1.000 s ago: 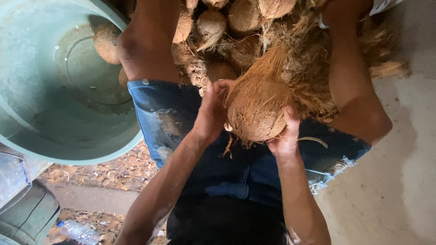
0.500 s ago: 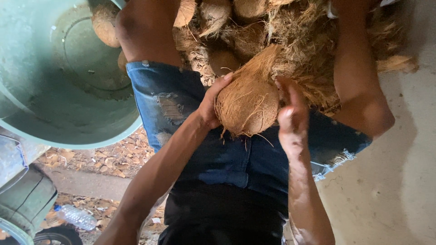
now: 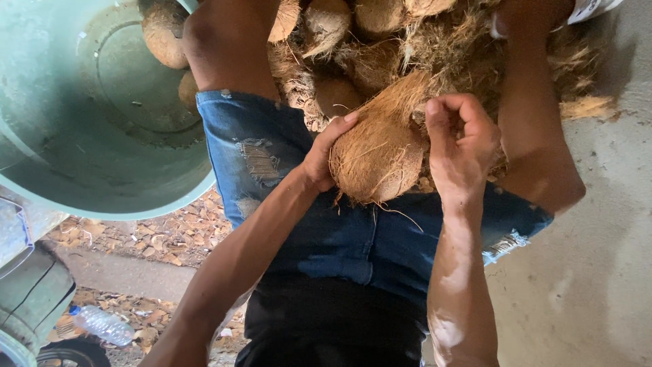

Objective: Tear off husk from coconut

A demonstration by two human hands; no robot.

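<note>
— Coconut (image 3: 377, 158) first: what does it look like?

— Round and brown, covered in rough hair, with a long tuft of loose fibre rising off its far end. A few thin strands hang from its near side. It sits over the lap, above the blue denim shorts (image 3: 339, 231), just in front of the heap of husk and other coconuts (image 3: 380, 47).

— Who has hold of it?

— The left hand (image 3: 324, 158) presses against the coconut's left flank, thumb tip on the shell; the other fingers are tucked behind it, so I cannot tell how they lie. The right hand (image 3: 462, 146) is just right of the coconut, fingers curled together and pinching strands of the fibre, thumb up.

— And compared with half a second ago?

— Then the right hand was flatter, fingers straighter and laid along the coconut's right side. Now they have curled in on the fibre. The left hand has kept its place. A second ago both hands cupped the coconut from below.

— Anything else near the coconut?

— Far to its left stands a big green tub (image 3: 81, 156), with one coconut showing over its rim. Well below and left of the coconut, a clear plastic bottle (image 3: 103, 325) lies on the leaf-strewn ground.
</note>
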